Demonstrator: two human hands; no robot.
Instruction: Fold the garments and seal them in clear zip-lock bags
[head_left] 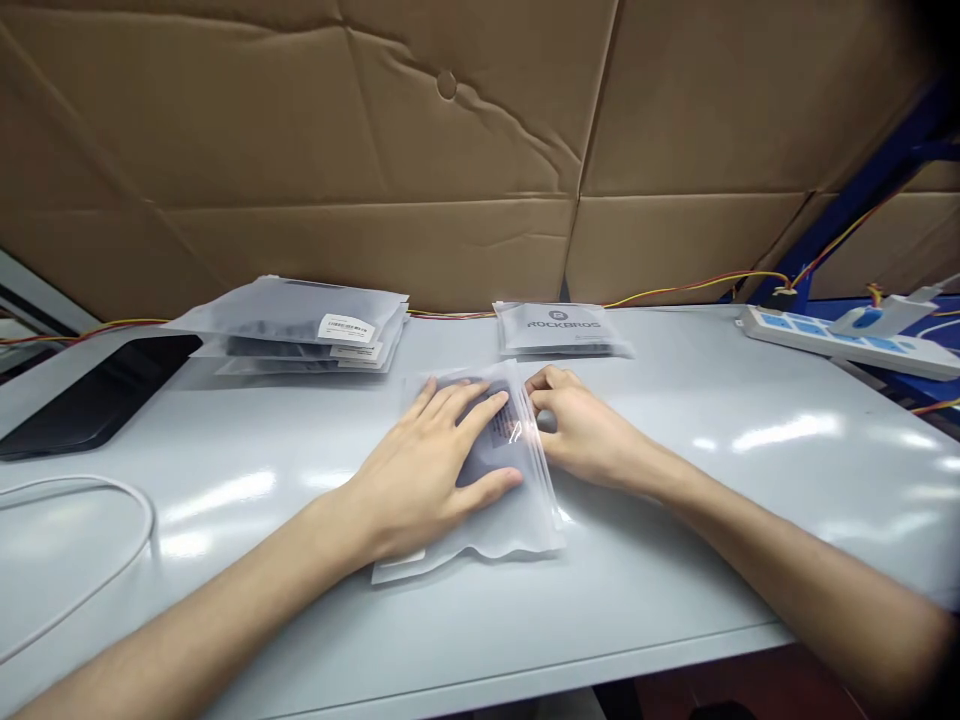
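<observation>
A frosted zip bag with something dark inside lies flat on the grey table in front of me. My left hand rests on top of it, fingers spread and palm down. At the bag's right edge, along the zip strip, my right hand has its thumb and fingers bent together in a pinch. The fingertips are partly behind the bag's edge, so their exact grip is hard to see. A dark printed patch shows through the plastic beside my left fingertips.
Several filled frosted bags with white barcode labels are stacked at the back left. Another pile of bags reads ROCKBROS. A black phone and white cable lie left. A power strip sits right; cardboard stands behind.
</observation>
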